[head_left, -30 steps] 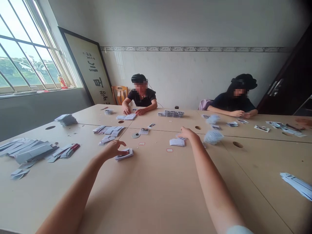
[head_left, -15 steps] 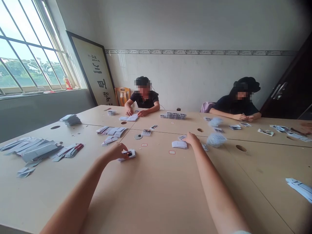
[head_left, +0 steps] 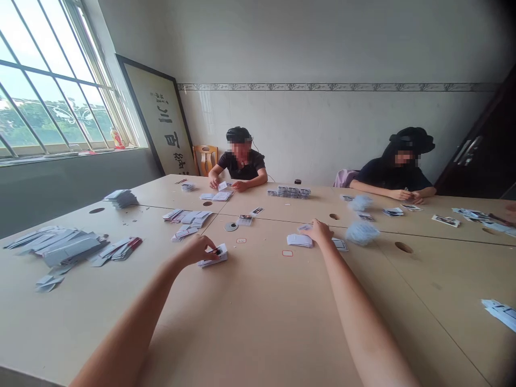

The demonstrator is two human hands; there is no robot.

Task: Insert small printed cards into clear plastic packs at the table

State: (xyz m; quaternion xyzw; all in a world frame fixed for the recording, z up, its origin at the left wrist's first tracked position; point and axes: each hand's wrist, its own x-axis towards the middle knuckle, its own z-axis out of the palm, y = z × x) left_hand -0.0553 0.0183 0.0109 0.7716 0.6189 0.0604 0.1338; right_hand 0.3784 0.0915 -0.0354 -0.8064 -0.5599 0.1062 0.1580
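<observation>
My left hand reaches over a small stack of white cards on the table. Its fingers are bent down and closed on a card with a dark picture at the top of that stack. Further right, my right hand has thumb and fingers at a small pale card, with its grip partly hidden. Just in front of that card lies a pile of white cards. A card with a dark border rests beside my right wrist.
Heaps of folded white cards cover the left side. Clear plastic bundles lie right of my right hand. Small stacks stand at the back. Two people sit opposite, handling cards. The table has round holes.
The view has shifted slightly, moving everything a little right in the picture. My hands stay at the same cards. The person opposite on the left now holds a white card raised.
</observation>
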